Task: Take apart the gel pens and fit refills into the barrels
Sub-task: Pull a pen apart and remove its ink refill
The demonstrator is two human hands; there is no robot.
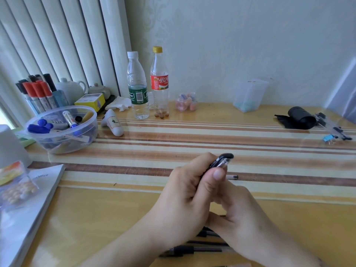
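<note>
Where the two hands meet above the desk, the left hand has its fingers curled round a gel pen, the thumb laid along the barrel with its nail facing up. Only the pen's upper end shows past the fingers: a clear barrel with a black cap, tilted up and away to the right. The right hand sits just below and against the left, fingers bent inward toward the pen's lower part; whether they pinch the pen cannot be told, since the left hand covers the contact.

A second clear pen part lies on the striped mat just beyond the left thumb. Several black pens and thin refills lie on the desk under the wrists, partly hidden.

Further out, to the left, a clear plastic bowl holds blue-capped markers. Behind it stands a cluster of red- and black-capped markers, with a white teapot and a yellow box nearby. A water bottle and a red-labelled bottle stand side by side near the wall. A booklet lies at the left edge. At the far right lie a black roll and a few more pens.
</note>
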